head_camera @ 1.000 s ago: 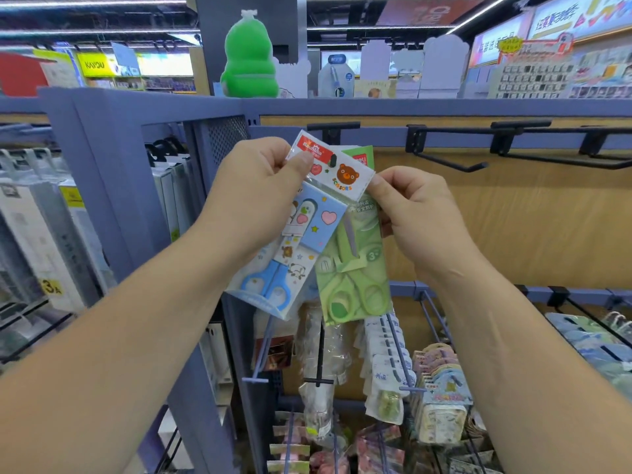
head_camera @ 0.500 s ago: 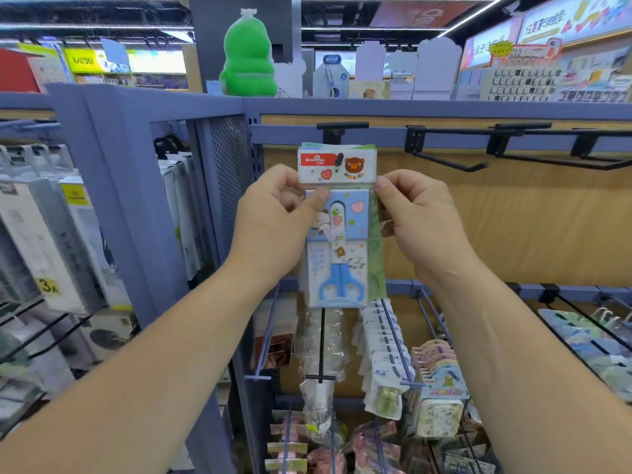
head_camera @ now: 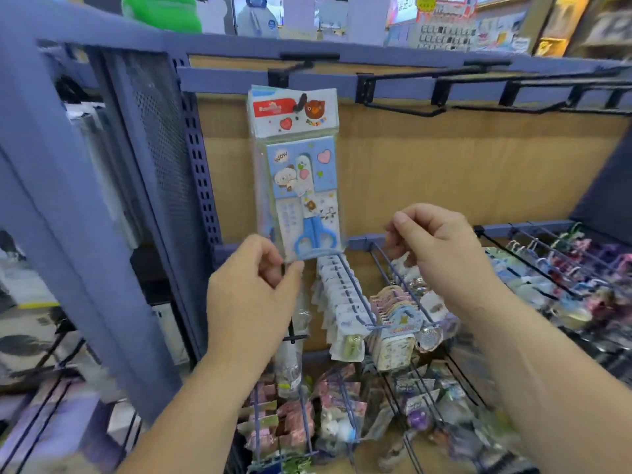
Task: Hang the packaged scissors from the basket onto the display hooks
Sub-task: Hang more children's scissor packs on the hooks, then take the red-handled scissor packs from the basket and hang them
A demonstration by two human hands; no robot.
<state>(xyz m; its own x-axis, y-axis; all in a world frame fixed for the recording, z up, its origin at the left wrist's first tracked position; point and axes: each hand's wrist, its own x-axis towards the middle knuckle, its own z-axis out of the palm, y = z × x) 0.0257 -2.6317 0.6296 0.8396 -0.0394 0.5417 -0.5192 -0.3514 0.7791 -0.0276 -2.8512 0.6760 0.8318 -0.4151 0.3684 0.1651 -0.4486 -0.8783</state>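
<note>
A packaged pair of blue scissors [head_camera: 301,186], with more packs stacked behind it, hangs flat against the wooden back panel from a black display hook [head_camera: 302,99] at the top rail. Just below it, my left hand [head_camera: 253,299] has its thumb and forefinger pinched at the pack's lower left corner. My right hand [head_camera: 441,254] hovers to the right of the pack and apart from it, with its fingers curled in and nothing in them. No basket is in view.
Bare black hooks [head_camera: 403,109] run along the top rail to the right. Below, blue wire hooks [head_camera: 355,302] carry several small packaged goods. A blue metal post [head_camera: 58,206] and a perforated side panel [head_camera: 160,138] stand on the left.
Both hands have dropped from the pack's top to below it. The right hand has let go. The packs now hang on the hook, and the view has tilted down.
</note>
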